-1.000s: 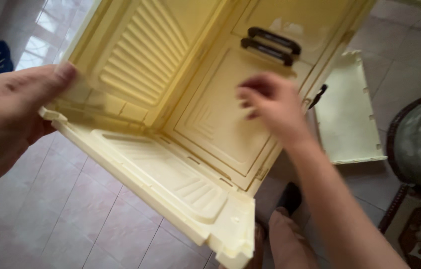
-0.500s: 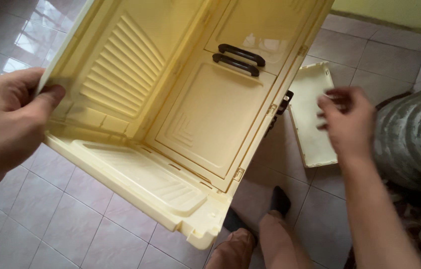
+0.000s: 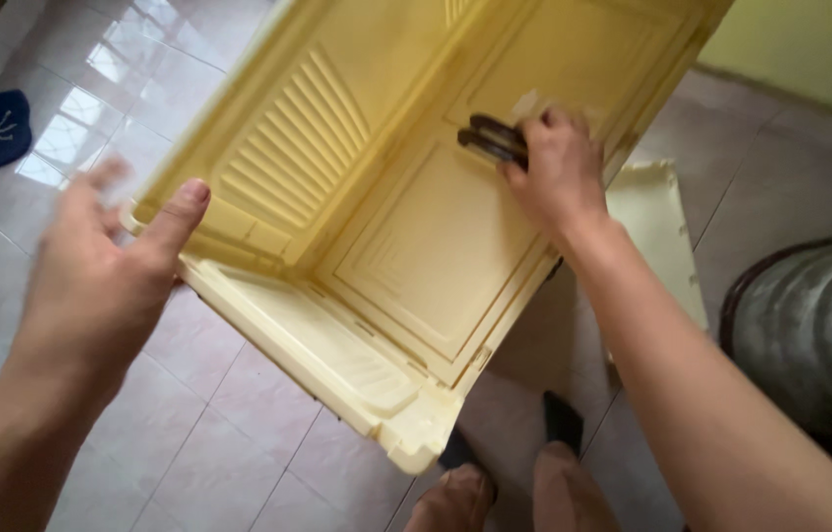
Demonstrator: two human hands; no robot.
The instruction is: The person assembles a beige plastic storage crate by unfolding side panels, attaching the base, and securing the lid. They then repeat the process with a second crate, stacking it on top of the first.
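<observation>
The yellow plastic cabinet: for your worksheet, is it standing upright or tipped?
Tipped. The yellow plastic cabinet leans at an angle above the tiled floor, one corner low.

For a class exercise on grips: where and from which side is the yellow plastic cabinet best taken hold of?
Probably by the dark handles on its panel, reached from the open side, as the right hand does; the yellow plastic cabinet is tilted, and the left hand steadies its rim.

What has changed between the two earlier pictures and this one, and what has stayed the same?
The right hand, which was off to the right near the loose flat panel, has moved back over the pale yellow plastic cabinet and now rests on its dark handles. The left hand has opened; only its thumb looks to be on the cabinet's left edge. The cabinet stays tilted above the tiled floor, the panel where it lay.
</observation>
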